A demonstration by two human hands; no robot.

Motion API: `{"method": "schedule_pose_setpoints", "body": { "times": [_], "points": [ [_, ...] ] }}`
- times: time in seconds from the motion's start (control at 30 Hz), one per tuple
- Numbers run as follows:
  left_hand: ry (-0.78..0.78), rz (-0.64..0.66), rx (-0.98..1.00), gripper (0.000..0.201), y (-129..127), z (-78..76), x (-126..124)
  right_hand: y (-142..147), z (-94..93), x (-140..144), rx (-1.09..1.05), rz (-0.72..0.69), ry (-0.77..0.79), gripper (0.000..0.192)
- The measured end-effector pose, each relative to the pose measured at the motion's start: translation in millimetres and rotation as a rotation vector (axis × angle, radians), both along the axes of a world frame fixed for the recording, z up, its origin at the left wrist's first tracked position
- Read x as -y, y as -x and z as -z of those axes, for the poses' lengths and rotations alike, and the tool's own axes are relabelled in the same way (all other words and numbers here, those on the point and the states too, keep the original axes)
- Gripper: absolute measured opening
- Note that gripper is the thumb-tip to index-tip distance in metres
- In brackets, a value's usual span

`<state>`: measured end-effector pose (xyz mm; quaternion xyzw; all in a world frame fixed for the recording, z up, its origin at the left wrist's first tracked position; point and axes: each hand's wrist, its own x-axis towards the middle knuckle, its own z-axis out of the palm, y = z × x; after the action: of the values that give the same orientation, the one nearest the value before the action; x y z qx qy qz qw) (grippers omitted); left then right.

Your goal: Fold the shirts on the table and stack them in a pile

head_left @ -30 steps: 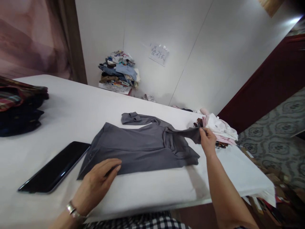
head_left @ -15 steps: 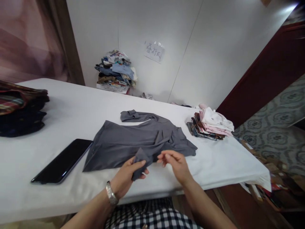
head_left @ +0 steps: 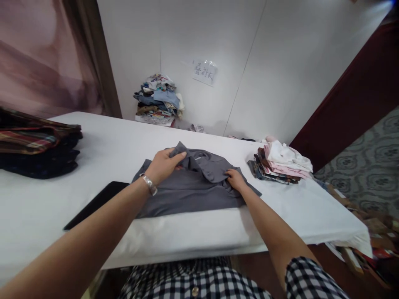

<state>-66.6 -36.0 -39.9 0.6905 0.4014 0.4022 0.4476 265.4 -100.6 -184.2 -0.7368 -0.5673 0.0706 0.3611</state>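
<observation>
A grey long-sleeved shirt (head_left: 190, 195) lies flat on the white table (head_left: 118, 145). My left hand (head_left: 163, 165) pinches the far sleeve's cuff and holds it over the shirt's body. My right hand (head_left: 235, 179) presses on the bunched fabric at the collar end, fingers curled into it. A metal watch sits on my left wrist.
A black phone (head_left: 96, 203) lies left of the shirt. Folded dark and plaid clothes (head_left: 37, 145) are stacked at far left. A stack of folded pink, white and patterned garments (head_left: 280, 164) is at right. A heap of clothes (head_left: 158, 99) sits by the wall under a paper label.
The near sleeve was drawn across and laid on the shirt. My left hand then reached to the far side and lifted the other sleeve's cuff; my right hand moved onto the collar end.
</observation>
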Motion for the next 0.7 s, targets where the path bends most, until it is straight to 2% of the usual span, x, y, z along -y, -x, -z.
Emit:
{"method": "schedule_pose_setpoints", "body": {
  "times": [0.07,0.13,0.2,0.23,0.3,0.37,0.43,0.5,0.6,0.7],
  "points": [
    [-0.136,-0.034,-0.092,0.032,1.4,-12.1,-12.7,-4.9,-4.6,-4.6,-0.023,0.043,-0.041,0.027],
    [-0.277,-0.075,-0.158,0.029,9.8,-21.4,-25.8,-11.0,-11.3,-2.0,-0.046,0.101,-0.107,0.031],
    [-0.379,-0.088,-0.159,0.024,24.5,-22.5,-37.7,-15.9,-15.9,8.3,-0.064,0.152,-0.178,0.038],
    [-0.406,-0.075,-0.153,0.022,33.6,-18.4,-42.7,-17.4,-16.2,15.9,-0.074,0.163,-0.220,0.040],
    [-0.411,-0.018,-0.195,0.019,53.3,0.3,-49.9,-18.9,-11.6,34.3,-0.088,0.145,-0.285,0.040],
    [-0.354,0.052,-0.319,0.018,72.6,29.5,-52.4,-19.4,-1.5,53.4,-0.091,0.074,-0.281,0.039],
    [-0.282,0.106,-0.452,0.019,88.6,60.7,-49.6,-19.7,10.4,68.7,-0.081,-0.009,-0.199,0.039],
    [-0.235,0.114,-0.531,0.024,99.1,85.6,-42.0,-19.9,20.2,77.7,-0.082,-0.027,-0.119,0.040],
    [-0.239,0.066,-0.586,0.033,103.7,106.3,-25.9,-18.8,27.4,80.5,-0.109,0.024,-0.073,0.046],
    [-0.379,0.046,-0.672,0.039,101.0,117.3,-11.1,-16.1,28.4,78.8,-0.084,0.007,-0.065,0.052]
  ]
}}
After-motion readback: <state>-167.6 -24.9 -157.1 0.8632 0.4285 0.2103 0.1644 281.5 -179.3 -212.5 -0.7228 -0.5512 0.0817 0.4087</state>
